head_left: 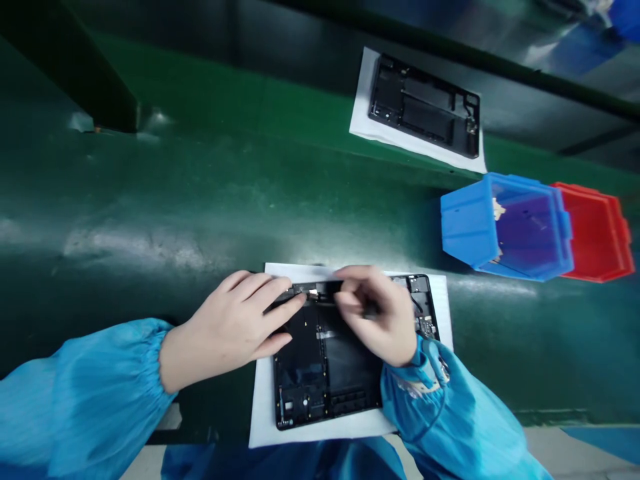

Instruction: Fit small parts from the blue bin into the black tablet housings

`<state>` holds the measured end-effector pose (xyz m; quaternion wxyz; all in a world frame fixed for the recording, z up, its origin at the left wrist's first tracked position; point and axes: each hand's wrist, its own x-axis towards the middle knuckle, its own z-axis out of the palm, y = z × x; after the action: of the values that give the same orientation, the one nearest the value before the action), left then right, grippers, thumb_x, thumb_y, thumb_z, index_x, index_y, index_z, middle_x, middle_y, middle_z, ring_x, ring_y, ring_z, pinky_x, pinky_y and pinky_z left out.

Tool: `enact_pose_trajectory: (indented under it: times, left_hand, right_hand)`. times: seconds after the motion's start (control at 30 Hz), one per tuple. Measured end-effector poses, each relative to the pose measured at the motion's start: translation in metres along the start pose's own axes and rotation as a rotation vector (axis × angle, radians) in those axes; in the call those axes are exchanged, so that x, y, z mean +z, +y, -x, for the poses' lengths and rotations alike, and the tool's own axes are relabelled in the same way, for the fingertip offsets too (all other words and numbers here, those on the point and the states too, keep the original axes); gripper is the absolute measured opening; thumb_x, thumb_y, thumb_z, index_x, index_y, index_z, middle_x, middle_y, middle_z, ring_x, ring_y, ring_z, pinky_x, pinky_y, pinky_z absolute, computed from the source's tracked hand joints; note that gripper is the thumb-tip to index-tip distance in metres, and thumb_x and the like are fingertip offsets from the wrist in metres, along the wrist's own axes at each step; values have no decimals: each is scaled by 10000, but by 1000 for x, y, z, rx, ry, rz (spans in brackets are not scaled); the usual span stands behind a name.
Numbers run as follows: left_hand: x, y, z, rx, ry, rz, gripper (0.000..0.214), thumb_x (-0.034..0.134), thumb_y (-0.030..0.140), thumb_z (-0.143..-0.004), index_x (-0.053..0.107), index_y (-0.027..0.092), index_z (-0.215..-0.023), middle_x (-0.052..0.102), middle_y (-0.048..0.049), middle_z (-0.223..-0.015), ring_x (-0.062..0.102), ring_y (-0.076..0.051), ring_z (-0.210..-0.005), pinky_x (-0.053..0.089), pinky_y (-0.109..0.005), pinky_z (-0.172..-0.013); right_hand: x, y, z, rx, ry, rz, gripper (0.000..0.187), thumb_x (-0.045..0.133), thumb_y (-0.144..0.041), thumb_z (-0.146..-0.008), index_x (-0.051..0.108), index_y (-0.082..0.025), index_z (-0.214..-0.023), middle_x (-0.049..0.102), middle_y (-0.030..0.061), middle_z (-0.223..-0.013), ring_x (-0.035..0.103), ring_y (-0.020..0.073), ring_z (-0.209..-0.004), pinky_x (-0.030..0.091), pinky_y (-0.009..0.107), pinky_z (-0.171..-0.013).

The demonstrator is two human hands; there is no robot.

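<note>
A black tablet-like device housing (350, 373), its inside showing small parts and screw points, lies on a white foam sheet (260, 420) in front of me. My left hand (245, 313) rests at the housing's upper left edge, fingers spread and tips touching the part near a small light connector (313, 293). Over the housing's upper middle is my right hand (377, 310), slightly blurred, with thumb and fingers curled together in a pinch. Whatever sits between those fingertips is hidden. Small circuit parts (426, 327) show beside my right wrist.
A second black housing (425, 110) lies on another white sheet (361, 120) at the back, by a dark shelf. Blue (467, 223) and red (597, 233) bins stand at the right on the green bench (200, 200). A dark post (115, 100) rises at the back left.
</note>
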<state>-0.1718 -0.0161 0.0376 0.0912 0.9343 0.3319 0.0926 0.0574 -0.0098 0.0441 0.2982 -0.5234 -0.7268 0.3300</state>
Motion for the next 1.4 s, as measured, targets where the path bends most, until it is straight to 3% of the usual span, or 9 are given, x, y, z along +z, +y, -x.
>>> enact_pose_trajectory:
  times: [0.1,0.17,0.27,0.37,0.6,0.9,1.0,1.23,1.4]
  left_hand:
    - [0,2,0,2,8,-8,391,514,356,-866,542,206,-1226,573,-96,-1162,532,-257,-1029,440,-390,-835]
    - [0,3,-1,-10,10,-15,383,511,355,-866,546,204,-1217,574,-95,-1159,531,-260,-1027,440,-397,-833]
    - [-1,3,-1,-32,13,-19,381,512,356,-863,542,206,-1213,564,-102,-1168,520,-277,-1038,439,-417,-834]
    - [0,0,0,-32,41,11,371,527,369,-853,537,224,-1195,537,-113,-1203,496,-300,-1080,433,-446,-854]
    - [8,-12,2,-263,189,206,299,564,323,-829,466,123,-1028,508,-165,-1215,470,-279,-1142,406,-445,-944]
    - [12,-13,0,-326,192,247,379,617,304,-767,420,153,-1053,507,-154,-1227,467,-279,-1155,397,-461,-941]
    - [12,-14,-5,-352,201,215,396,581,271,-785,427,143,-1126,509,-143,-1235,454,-276,-1166,379,-455,-958]
    - [2,-25,-34,-249,84,162,364,459,329,-894,454,155,-1214,522,-104,-1232,480,-254,-1134,387,-420,-939]
    - [-3,-11,-70,-105,-104,153,260,424,296,-915,514,150,-1110,603,-71,-986,594,-200,-869,459,-321,-758]
  right_hand:
    - [-4,5,3,-35,205,-138,434,288,-505,-914,589,-202,-996,578,39,-708,558,169,-574,454,313,-520]
    - [-6,5,1,-79,148,-151,514,253,-552,-910,625,-199,-945,582,41,-670,576,179,-579,465,326,-528]
    - [-6,-1,-5,-119,-58,-117,305,459,-424,-894,657,-197,-846,633,28,-661,609,160,-608,490,296,-571]
    - [-4,-8,-10,-98,-92,-76,80,603,-232,-811,660,-186,-843,690,38,-761,645,152,-697,517,280,-653]
    - [1,-6,-10,-115,-148,-18,146,576,-154,-806,664,-196,-915,713,42,-871,664,148,-790,532,295,-740]
    - [4,-6,-12,-210,-221,-6,152,587,-192,-823,666,-188,-952,720,31,-832,666,135,-734,534,266,-712]
    - [-3,-11,-9,-224,-70,-15,143,585,-193,-819,659,-202,-941,713,28,-830,659,148,-725,534,287,-701]
    - [-54,-29,21,-189,744,-52,334,412,-337,-899,511,-238,-596,561,53,-689,587,245,-785,484,428,-735]
    - [-92,-15,62,-71,560,6,213,453,-302,-890,539,-207,-721,577,34,-747,550,169,-632,458,334,-634]
